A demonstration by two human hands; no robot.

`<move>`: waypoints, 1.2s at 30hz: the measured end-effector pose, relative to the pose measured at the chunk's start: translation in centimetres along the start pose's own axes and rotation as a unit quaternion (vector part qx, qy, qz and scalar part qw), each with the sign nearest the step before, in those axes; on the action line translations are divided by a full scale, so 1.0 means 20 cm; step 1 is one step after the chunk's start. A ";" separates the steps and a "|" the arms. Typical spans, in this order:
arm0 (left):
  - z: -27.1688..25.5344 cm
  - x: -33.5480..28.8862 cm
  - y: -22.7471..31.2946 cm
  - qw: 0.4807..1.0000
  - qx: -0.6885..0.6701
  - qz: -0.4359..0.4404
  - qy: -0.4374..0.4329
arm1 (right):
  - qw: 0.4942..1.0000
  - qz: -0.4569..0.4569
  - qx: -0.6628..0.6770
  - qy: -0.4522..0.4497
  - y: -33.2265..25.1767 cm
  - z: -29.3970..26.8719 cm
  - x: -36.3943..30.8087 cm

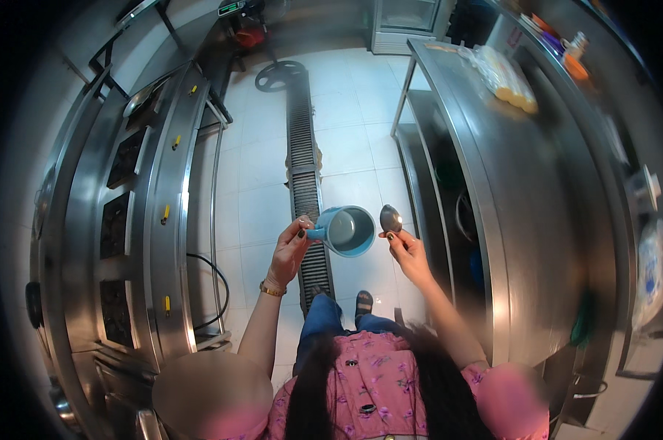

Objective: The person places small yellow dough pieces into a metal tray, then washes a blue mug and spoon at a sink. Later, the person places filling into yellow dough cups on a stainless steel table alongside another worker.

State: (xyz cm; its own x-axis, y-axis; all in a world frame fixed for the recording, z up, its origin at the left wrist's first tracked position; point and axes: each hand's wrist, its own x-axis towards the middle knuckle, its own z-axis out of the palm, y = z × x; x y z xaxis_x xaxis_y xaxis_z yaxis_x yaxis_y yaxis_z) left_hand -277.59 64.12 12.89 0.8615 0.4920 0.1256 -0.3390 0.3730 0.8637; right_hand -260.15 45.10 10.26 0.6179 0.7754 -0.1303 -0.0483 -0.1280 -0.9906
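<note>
A light-blue mug [350, 231] is held out over the floor in front of me, tipped so that its round mouth and pale inside face up and to the right. The fingers of my left hand [293, 246] are closed around its handle, on the mug's left side. Just right of the mug, my right hand [408, 253] pinches a metal spoon [391, 218] near its bowl, which points up and away from me. A gap separates spoon and mug. The spoon's handle is mostly hidden by my fingers.
On the left runs a steel stove [144, 220] with black burners and yellow knobs. A steel worktable [536, 242] lines the right, bearing a plastic-wrapped package [503, 77]. Between them, a grated drain [302, 139] crosses the tiled floor. A black hose [225, 282] loops beside the stove.
</note>
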 end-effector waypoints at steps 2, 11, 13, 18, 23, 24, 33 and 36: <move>-0.13 0.13 0.02 1.000 0.003 0.000 0.026 | 0.997 0.076 -0.012 0.011 0.14 0.01 0.21; -0.82 0.73 0.21 1.000 0.011 0.021 0.009 | 0.885 0.367 0.110 0.265 0.85 -0.08 0.82; -0.91 0.88 0.28 0.999 0.030 0.014 0.013 | 0.851 0.375 0.144 0.338 0.89 -0.10 0.95; -1.06 1.23 0.32 1.000 0.016 -0.018 -0.014 | 0.811 0.337 0.285 0.383 0.87 -0.21 1.26; -1.16 1.51 0.22 0.999 0.014 -0.048 0.003 | 0.793 0.200 0.395 0.419 0.83 -0.43 1.73; -1.18 1.57 0.20 0.997 0.013 -0.078 0.008 | 0.782 0.184 0.407 0.434 0.82 -0.49 1.84; -1.20 2.14 -0.01 0.980 0.037 -0.194 0.036 | 0.748 0.043 0.486 0.449 1.37 -1.30 2.69; -1.15 2.38 -0.06 0.975 0.082 -0.205 0.028 | 0.698 -0.085 0.562 0.435 1.68 -1.46 2.86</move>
State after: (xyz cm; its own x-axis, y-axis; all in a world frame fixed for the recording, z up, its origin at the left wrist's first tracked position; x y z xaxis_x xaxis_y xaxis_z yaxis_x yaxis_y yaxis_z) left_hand -244.86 105.33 6.65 0.8882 0.3719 -0.2698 0.0988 0.4188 0.9027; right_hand -203.50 67.14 -29.21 0.9088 -0.0117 -0.4170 -0.1992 0.8660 -0.4587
